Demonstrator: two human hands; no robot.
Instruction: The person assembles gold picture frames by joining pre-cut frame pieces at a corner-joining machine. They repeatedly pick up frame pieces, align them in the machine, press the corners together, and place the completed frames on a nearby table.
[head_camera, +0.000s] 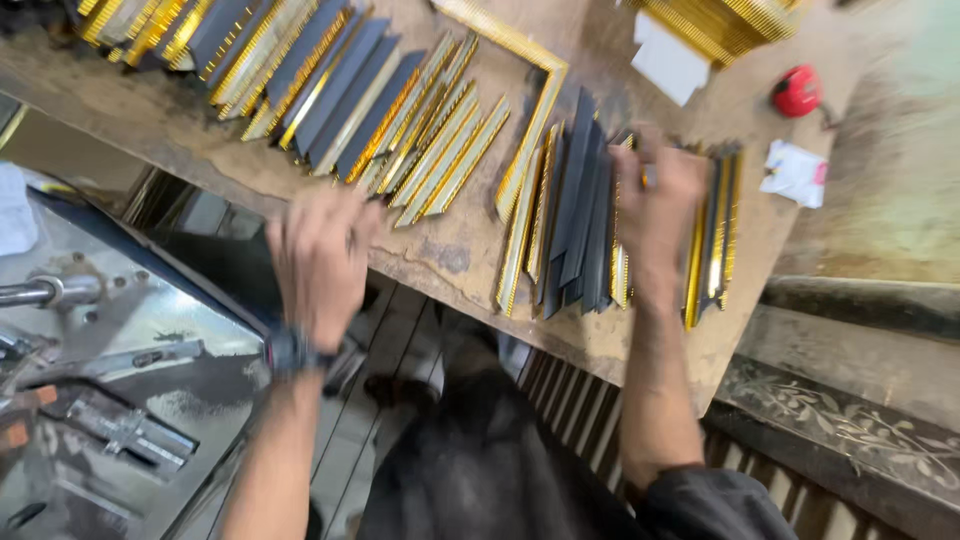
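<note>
The wooden workbench (455, 255) runs across my view from upper left to lower right, its top worn and stained, its near edge rough. At my lower left stands a grey metal machine (120, 350) with a bright steel bar; its lower part is cut off by the frame edge.

On the bench lie cut lengths of picture-frame moulding, gold ribbed faces and black backs, ends mitred. One fanned row (340, 100) spreads along the far left, its upper end cut off. A second group (570, 215) lies near the bench edge in the middle, strips side by side, leaning on one another. A joined gold corner piece (530, 100) rests between the two. A further gold stack (715, 25) sits at the top, mostly out of frame.

My right hand (655, 205) lies on the right part of the middle group, fingers down on the gold strips; it is blurred, and I cannot tell whether they grip or merely press. My left hand (318, 255) hovers at the bench's near edge, just below the fanned row, fingers spread, holding nothing that I can make out; it too is blurred.

A crumpled white paper (795, 172) and a red round object (797, 92), kind unclear, lie far right.
</note>
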